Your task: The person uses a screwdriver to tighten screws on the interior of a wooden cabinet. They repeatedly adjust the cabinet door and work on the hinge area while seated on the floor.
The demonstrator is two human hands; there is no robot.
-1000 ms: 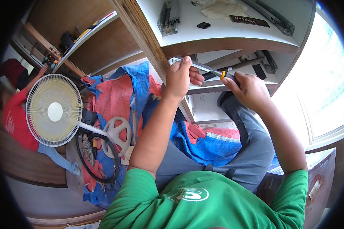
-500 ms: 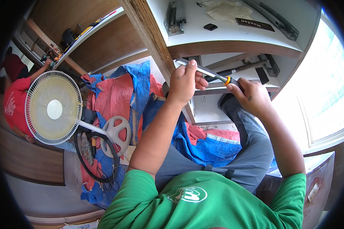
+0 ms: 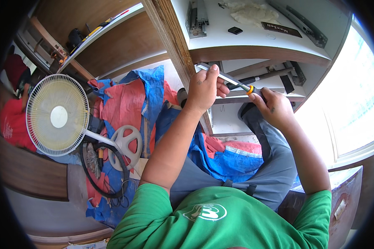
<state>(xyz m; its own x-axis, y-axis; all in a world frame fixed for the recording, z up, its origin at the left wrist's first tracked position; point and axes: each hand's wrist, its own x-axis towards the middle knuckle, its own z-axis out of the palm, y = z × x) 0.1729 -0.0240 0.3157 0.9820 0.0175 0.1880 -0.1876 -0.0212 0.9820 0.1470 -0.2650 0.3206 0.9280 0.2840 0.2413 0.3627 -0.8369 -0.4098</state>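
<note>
Brown wood panels (image 3: 120, 43) backed the room's left side, where a person in a red shirt (image 3: 11, 124) was partly hidden by a white pedestal fan (image 3: 59, 117). Blue-and-red tarpaulin (image 3: 120, 103) was spread beside it. Next, the left hand (image 3: 203, 89) pinched the flat blade of a chisel (image 3: 230, 79) near its tip, thumb on top, fingers loosely curled. The chisel slanted before an open white-lined cabinet (image 3: 257, 52), down to the right hand (image 3: 274, 106), wrapped around its dark handle. Metal drawer slides (image 3: 301, 25) lay on the shelf above; at far right was a bright window (image 3: 349, 95).
</note>
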